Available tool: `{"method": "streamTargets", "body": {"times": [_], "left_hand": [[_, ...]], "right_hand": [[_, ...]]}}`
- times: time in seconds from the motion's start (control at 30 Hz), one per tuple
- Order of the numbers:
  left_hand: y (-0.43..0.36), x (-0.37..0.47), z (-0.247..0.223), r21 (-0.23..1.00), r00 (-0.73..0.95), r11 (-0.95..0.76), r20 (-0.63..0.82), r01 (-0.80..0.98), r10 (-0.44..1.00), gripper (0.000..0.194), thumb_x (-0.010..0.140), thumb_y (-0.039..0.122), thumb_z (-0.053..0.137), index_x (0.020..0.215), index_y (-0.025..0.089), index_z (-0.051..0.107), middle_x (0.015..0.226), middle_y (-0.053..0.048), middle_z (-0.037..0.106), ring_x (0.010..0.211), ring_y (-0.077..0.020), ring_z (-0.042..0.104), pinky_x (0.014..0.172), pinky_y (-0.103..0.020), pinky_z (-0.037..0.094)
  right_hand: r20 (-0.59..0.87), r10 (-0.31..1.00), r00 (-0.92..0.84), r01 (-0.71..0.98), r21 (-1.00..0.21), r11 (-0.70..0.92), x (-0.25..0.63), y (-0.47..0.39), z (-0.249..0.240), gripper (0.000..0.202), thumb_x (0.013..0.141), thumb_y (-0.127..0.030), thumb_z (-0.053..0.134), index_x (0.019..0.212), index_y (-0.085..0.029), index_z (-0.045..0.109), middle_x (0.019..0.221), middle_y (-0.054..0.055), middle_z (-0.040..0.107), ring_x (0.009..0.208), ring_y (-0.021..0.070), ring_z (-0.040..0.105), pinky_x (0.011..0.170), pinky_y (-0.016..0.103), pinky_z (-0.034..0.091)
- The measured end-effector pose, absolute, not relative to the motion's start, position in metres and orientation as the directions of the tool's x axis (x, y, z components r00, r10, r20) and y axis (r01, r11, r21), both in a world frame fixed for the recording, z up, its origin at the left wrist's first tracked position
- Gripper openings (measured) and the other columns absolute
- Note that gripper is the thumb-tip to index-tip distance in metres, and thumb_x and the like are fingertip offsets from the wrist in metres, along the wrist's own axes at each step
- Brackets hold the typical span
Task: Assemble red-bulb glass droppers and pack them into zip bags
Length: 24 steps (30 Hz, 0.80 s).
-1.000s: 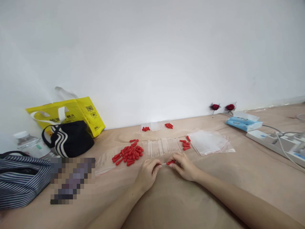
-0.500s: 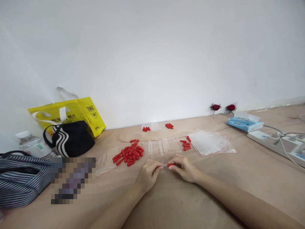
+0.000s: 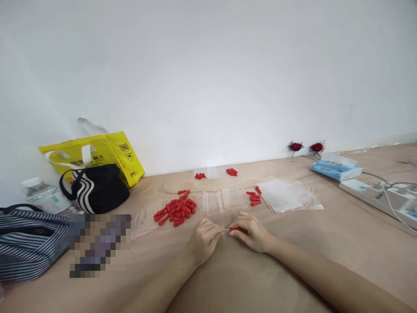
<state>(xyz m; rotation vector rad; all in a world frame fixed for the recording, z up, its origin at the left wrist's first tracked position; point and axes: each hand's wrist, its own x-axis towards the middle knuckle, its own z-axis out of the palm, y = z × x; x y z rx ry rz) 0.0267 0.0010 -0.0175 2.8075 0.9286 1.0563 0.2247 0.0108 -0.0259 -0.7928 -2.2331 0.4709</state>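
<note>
Between the finger and thumb of my left hand point(image 3: 205, 238) is a thin clear dropper tube point(image 3: 227, 231). My right hand point(image 3: 252, 232) pinches a red rubber bulb point(image 3: 235, 229) in line with the tube's right end; the fingers partly cover where the two meet. Just beyond my hands lies a row of clear tubes point(image 3: 223, 201). To its left is a heap of red bulbs point(image 3: 177, 209), and a few more red bulbs point(image 3: 254, 199) rest at its right end.
Clear zip bags point(image 3: 283, 196) are stacked right of the row. At the wall lies a bag with red-ended pieces point(image 3: 232, 172). Tissues point(image 3: 337, 168) and a power strip point(image 3: 374, 193) sit right; a yellow bag point(image 3: 127, 152), black pouch point(image 3: 100, 189) and striped bag point(image 3: 35, 241) left.
Both hands stay joined over the tube and bulb, having shifted only slightly. The right fingers now cover more of the red bulb. Nothing else on the table has moved.
</note>
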Motion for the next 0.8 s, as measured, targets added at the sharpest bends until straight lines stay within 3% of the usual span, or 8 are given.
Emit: {"method": "streamTargets", "body": {"times": [0.8], "left_hand": [[-0.0007, 0.0341, -0.0222, 0.269, 0.537, -0.823, 0.65, 0.5, 0.538, 0.017, 0.084, 0.014, 0.043, 0.079, 0.016, 0.06, 0.07, -0.005, 0.067, 0.06, -0.0146, 0.058, 0.063, -0.03, 0.042]], "right_hand": [[0.48, 0.668, -0.569, 0.398, -0.551, 0.734, 0.2184, 0.0075, -0.0206, 0.014, 0.081, -0.023, 0.047, 0.079, -0.017, 0.059, 0.068, 0.004, 0.059, 0.069, 0.0154, 0.05, 0.064, 0.028, 0.041]]}}
